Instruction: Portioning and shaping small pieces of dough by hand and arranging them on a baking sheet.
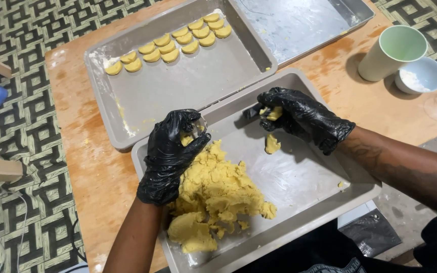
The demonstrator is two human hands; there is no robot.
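Black gloves on both hands. Left hand curled over the upper edge of a heap of yellow dough, fingers clenched around a small metal cutter with a bit of dough inside. Right hand raised slightly above the near tray, fingers pinched around a small lump of dough and a dark tool, barely visible. One loose dough scrap lying on the bare tray floor just below the right hand, apart from the heap. Dough heap filling the left half of the near grey tray, right half smeared and mostly bare.

Just beyond, touching the near tray's rim, a second grey tray carrying two rows of half-moon dough pieces along its far edge. Further back, a shiny metal tray. At the right of the wooden tabletop, a pale green cup beside a small blue bowl with white powder. Patterned floor all around the tabletop.
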